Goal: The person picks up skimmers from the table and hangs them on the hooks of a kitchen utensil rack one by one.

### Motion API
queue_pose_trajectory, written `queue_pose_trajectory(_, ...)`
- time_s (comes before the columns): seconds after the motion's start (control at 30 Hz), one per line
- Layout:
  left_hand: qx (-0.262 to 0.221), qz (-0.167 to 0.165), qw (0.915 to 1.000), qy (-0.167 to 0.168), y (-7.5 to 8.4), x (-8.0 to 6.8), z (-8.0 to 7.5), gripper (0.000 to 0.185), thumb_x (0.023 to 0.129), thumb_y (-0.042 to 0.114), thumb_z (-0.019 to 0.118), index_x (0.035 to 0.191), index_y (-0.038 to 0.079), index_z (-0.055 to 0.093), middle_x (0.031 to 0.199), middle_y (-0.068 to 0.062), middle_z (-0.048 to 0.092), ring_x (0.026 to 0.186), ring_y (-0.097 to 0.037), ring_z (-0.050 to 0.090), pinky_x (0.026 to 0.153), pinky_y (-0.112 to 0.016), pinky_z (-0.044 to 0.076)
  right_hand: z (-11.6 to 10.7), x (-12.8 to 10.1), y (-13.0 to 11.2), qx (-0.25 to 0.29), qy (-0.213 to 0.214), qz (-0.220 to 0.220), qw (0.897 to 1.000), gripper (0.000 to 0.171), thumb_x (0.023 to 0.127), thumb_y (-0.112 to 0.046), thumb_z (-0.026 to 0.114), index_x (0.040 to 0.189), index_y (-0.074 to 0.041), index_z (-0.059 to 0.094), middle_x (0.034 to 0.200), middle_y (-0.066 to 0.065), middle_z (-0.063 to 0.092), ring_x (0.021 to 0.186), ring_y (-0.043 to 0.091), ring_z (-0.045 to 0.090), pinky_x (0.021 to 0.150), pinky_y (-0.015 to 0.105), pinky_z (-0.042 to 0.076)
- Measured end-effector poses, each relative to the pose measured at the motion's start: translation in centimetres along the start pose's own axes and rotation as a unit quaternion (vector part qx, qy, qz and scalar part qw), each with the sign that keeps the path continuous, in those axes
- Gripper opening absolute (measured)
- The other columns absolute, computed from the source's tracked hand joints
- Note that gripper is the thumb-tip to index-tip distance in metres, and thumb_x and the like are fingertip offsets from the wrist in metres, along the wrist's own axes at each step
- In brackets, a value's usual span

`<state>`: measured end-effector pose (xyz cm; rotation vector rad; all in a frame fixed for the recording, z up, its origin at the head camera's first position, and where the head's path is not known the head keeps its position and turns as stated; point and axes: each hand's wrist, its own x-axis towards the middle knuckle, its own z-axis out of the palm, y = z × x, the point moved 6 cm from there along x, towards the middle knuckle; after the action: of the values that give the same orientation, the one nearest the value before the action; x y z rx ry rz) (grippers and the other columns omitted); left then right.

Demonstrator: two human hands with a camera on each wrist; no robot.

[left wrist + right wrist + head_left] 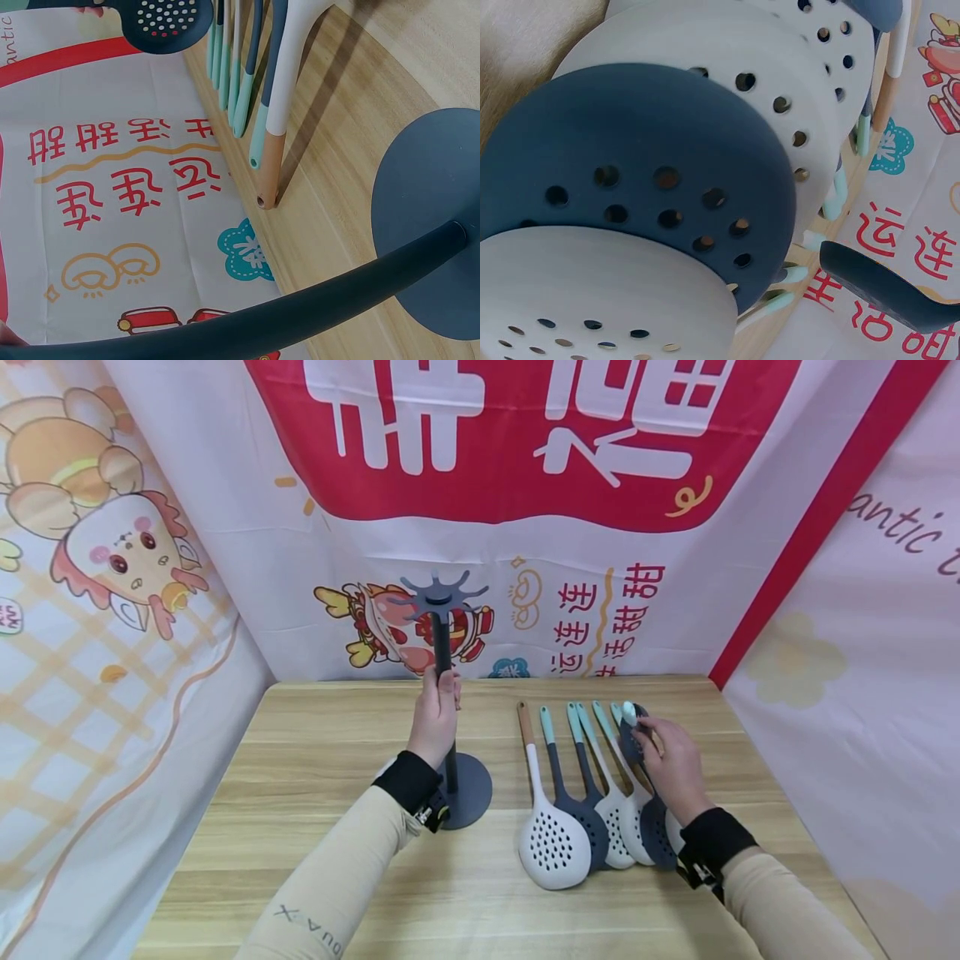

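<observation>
My left hand [435,718] grips the dark upright pole of a utensil stand [442,643], which has a round base [471,789] and a ring of curved hooks on top. At the right, my right hand [675,768] holds a dark skimmer [169,22] with a mint handle, its perforated head raised towards the backdrop. Below that hand lies a row of overlapping skimmers, handles pointing to the back. Leftmost is a white skimmer [555,847] with a brown handle. A dark skimmer [637,150] and a white skimmer [607,285] overlap close under my right wrist.
The wooden table [315,827] has its back edge against a printed cloth backdrop [247,568]. Cloth walls also hang along the left and right sides. The stand's base sits left of the row of skimmers, with bare wood between them.
</observation>
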<state>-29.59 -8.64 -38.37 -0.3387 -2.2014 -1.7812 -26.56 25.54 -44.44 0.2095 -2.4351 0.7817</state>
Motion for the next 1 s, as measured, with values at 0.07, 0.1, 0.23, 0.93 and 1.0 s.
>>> queue_pose_trajectory(0.07, 0.002, 0.000, 1.0000, 0.001, 0.0, 0.0, 0.0, 0.043, 0.106, 0.038, 0.025, 0.117, 0.000, 0.043, 0.082, -0.005, 0.043, 0.074, -0.031, 0.047, 0.068, -0.026, 0.038, 0.0, 0.0, -0.1, 0.005, 0.002, -0.001, 1.000, 0.020, 0.093, -0.003, 0.067, 0.112, 0.003, 0.066, 0.108, 0.022, 0.070, 0.100, 0.037, 0.065, 0.086, 0.054, 0.053)
queue_pose_trajectory(0.1, 0.002, 0.000, 1.0000, 0.001, -0.1, 0.0, 0.0, 0.043, 0.106, 0.037, 0.025, 0.117, 0.000, 0.043, 0.082, -0.006, 0.043, 0.073, -0.029, 0.046, 0.068, -0.026, 0.038, 0.0, 0.1, -0.3, 0.007, 0.004, -0.004, 1.000, 0.019, 0.092, -0.002, 0.068, 0.111, 0.003, 0.067, 0.107, 0.022, 0.070, 0.099, 0.038, 0.065, 0.086, 0.054, 0.053)
queue_pose_trajectory(0.23, 0.008, -0.003, 1.0000, 0.001, 0.0, 0.0, -0.1, 0.039, 0.107, 0.034, 0.024, 0.116, 0.001, 0.043, 0.082, -0.009, 0.044, 0.070, -0.018, 0.045, 0.067, -0.027, 0.037, -0.1, 0.2, -0.7, 0.016, 0.016, -0.018, 1.000, 0.017, 0.091, 0.000, 0.068, 0.108, 0.004, 0.067, 0.103, 0.022, 0.071, 0.096, 0.038, 0.066, 0.085, 0.054, 0.053)
queue_pose_trajectory(0.93, 0.013, 0.002, 0.9999, 0.002, 0.2, 0.0, 0.0, 0.045, 0.106, 0.040, 0.024, 0.115, 0.001, 0.043, 0.080, -0.007, 0.044, 0.070, -0.022, 0.045, 0.065, -0.027, 0.035, -0.6, 0.8, -1.4, 0.106, 0.016, 0.045, 0.993, 0.019, 0.095, -0.004, 0.064, 0.112, 0.004, 0.066, 0.109, 0.021, 0.071, 0.106, 0.038, 0.064, 0.096, 0.057, 0.047)
queue_pose_trajectory(1.0, 0.015, 0.002, 0.9999, 0.004, 0.2, 0.0, 0.0, 0.046, 0.106, 0.042, 0.024, 0.115, 0.001, 0.043, 0.080, -0.004, 0.044, 0.069, -0.018, 0.045, 0.065, -0.027, 0.035, -0.7, 0.8, -1.3, 0.109, 0.018, 0.047, 0.993, 0.019, 0.095, -0.003, 0.064, 0.112, 0.004, 0.066, 0.108, 0.021, 0.071, 0.106, 0.038, 0.065, 0.095, 0.057, 0.048)
